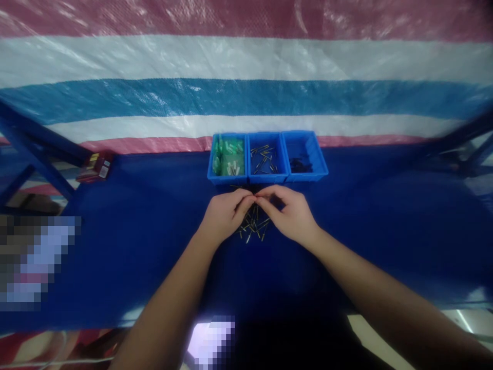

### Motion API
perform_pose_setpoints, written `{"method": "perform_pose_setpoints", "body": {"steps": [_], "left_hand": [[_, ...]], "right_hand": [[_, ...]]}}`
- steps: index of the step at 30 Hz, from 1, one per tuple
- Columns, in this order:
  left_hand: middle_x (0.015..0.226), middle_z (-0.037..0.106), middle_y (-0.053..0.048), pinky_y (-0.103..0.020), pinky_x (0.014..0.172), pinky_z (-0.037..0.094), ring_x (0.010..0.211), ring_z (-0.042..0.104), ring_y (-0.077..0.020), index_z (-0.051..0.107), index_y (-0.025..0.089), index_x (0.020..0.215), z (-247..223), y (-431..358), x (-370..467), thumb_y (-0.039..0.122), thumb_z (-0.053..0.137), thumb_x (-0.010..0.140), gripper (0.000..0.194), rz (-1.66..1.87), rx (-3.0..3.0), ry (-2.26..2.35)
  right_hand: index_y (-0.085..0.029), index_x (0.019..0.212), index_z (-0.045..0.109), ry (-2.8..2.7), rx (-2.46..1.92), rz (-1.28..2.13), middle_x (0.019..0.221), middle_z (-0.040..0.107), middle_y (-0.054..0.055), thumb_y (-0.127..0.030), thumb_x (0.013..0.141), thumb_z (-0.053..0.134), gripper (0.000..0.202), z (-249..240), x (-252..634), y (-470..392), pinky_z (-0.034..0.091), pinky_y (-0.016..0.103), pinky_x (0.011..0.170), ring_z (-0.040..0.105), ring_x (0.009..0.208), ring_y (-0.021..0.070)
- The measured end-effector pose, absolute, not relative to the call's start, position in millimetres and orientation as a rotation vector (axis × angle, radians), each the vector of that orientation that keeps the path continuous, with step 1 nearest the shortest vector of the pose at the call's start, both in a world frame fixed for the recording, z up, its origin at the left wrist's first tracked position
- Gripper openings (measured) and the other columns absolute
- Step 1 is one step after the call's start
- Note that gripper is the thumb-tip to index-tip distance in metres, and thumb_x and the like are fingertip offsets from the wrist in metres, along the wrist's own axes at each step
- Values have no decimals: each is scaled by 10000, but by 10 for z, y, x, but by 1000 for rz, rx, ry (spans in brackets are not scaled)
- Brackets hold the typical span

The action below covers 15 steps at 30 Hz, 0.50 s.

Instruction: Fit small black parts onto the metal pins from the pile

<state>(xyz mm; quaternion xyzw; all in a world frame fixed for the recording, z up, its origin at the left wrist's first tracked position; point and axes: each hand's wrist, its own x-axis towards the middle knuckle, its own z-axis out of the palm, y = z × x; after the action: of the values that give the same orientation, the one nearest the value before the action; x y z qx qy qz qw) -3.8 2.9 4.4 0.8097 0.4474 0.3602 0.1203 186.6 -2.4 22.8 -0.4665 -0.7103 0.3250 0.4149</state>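
Observation:
My left hand (228, 211) and my right hand (290, 211) meet fingertip to fingertip in front of the blue bins, each in a pinch. Whatever lies between the fingers is too small or hidden to name. Beneath and around the fingertips is a loose pile of thin metal rods (252, 228), partly covered by the hands. Similar short rods lie in the middle blue bin (267, 178). In the left blue bin (227, 180) are small clear or white pieces and green plastic. Small dark pieces sit in the right blue bin (307, 177).
The blue tabletop (134, 236) stretches to both sides. A dark red box (96, 167) stands at the far left by a blue metal frame (36, 146). Behind the bins hangs a striped plastic sheet (246, 97). Blurred-out patches cover the left edge and bottom.

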Motion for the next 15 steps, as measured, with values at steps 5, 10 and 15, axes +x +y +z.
{"method": "perform_pose_setpoints", "body": {"steps": [5,10,15], "left_hand": [[764,721,14,-206,605,473,609,651,-98,671,197,1025,41,4,-36,346,560,977,191,1076,2281,1302],[750,713,32,-190,606,489,598,651,-89,663,222,1099,7,-6,-16,316,609,948,187,1136,2231,1299],[789,725,18,-200,618,474,625,658,-94,668,208,1026,15,8,-15,329,552,985,172,1084,2273,1320]], "right_hand": [[-209,872,728,-1816,-1196,799,837,753,20,-305,946,624,160,248,1894,-14,503,276,666,680,761,168],[-197,818,715,-1808,-1200,850,783,742,11,-317,970,586,232,260,1901,-9,492,268,667,680,738,158],[-198,904,727,-1765,-1218,841,843,748,24,-331,949,617,178,248,1882,-15,509,269,663,680,756,161]]}}
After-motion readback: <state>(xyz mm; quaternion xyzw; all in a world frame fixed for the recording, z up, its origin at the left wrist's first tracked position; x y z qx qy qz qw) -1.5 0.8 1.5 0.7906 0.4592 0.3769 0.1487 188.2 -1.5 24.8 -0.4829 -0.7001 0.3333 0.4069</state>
